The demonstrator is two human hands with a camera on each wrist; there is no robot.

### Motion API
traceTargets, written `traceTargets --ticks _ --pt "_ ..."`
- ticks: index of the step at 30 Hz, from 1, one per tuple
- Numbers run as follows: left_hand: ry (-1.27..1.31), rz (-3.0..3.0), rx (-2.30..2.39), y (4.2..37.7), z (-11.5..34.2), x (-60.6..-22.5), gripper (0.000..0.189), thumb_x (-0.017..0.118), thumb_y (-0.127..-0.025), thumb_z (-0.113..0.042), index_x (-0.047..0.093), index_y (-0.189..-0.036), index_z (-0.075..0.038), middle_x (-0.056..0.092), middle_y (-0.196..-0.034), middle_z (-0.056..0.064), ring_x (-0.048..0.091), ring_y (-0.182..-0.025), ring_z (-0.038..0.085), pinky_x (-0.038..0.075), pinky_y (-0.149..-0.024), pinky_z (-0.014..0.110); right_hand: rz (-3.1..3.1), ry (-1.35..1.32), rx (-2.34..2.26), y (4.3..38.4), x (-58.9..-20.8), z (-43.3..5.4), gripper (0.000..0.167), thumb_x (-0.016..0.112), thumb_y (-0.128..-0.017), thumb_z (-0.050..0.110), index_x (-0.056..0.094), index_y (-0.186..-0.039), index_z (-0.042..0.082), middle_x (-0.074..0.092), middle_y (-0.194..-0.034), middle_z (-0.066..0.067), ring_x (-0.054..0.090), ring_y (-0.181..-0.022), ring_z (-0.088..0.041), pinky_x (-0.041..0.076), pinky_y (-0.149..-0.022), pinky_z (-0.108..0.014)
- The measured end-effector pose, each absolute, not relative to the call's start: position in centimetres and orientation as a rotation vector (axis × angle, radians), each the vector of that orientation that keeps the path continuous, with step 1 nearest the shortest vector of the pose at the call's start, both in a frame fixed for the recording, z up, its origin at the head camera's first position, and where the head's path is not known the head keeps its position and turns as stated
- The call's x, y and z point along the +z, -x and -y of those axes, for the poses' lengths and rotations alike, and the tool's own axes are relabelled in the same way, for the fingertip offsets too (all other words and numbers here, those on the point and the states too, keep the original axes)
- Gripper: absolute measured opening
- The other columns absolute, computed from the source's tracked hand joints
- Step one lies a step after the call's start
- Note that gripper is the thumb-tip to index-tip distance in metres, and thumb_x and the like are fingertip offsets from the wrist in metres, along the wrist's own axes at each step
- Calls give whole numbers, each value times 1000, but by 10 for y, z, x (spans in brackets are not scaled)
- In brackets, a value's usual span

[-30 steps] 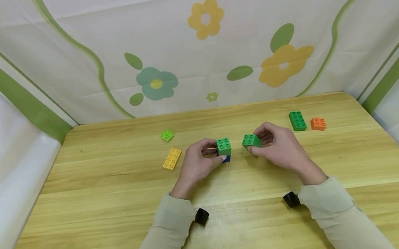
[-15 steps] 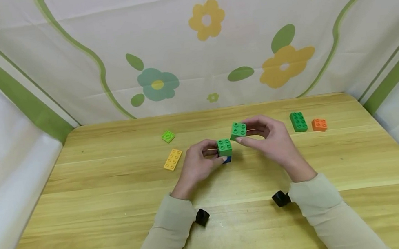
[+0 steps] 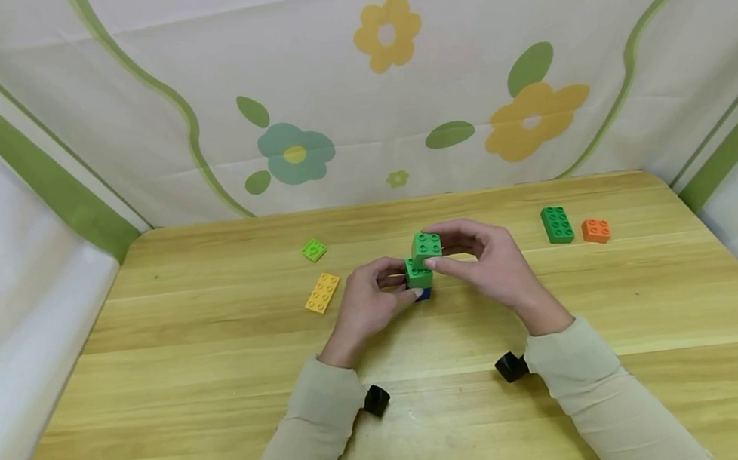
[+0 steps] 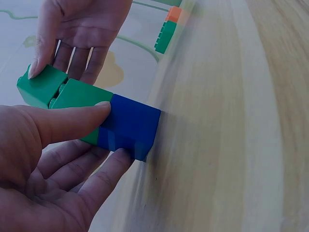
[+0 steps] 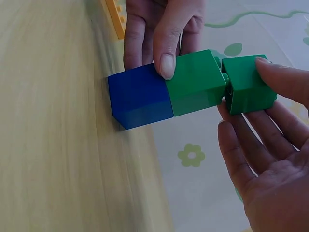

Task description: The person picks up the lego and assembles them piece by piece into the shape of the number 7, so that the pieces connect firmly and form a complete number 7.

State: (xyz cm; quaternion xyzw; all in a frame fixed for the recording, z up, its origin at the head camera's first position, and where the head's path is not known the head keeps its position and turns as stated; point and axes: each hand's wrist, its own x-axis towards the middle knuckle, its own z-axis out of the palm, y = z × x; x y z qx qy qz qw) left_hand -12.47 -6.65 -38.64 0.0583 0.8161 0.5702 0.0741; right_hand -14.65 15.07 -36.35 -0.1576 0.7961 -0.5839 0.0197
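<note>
My left hand (image 3: 372,302) grips a two-brick stack between thumb and fingers. A blue brick (image 4: 129,123) forms its bottom, standing on the table, with a green brick (image 5: 197,82) fitted on top. My right hand (image 3: 491,265) pinches a second green brick (image 3: 426,246) by its sides. That brick is over the stack, its lower edge at the studs. In the right wrist view it sits slightly tilted and off line, with studs and a narrow gap showing between the two green bricks.
Left of the hands lie a yellow eight-stud plate (image 3: 323,293) and a small lime-green square piece (image 3: 313,250). A longer green brick (image 3: 556,224) and an orange brick (image 3: 596,230) lie at the back right. A flowered cloth (image 3: 337,74) rises behind the wooden table (image 3: 224,398).
My right hand has carried its green brick leftward, from beside the stack to over it, and turned it more upright. My left hand has kept its grip on the stack.
</note>
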Motion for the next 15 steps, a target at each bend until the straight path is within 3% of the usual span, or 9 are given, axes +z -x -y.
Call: traceTargets --ticks 15 --pt "-160 -2457 1709 126 66 -386 36 85 -91 -4 77 -126 -4 80 -122 14 77 -115 30 62 -103 42 -2467 510 -1781 148 -366 -149 42 85 -95 15 74 -135 16 76 -126 -8 73 -109 -16 60 -101 -31"
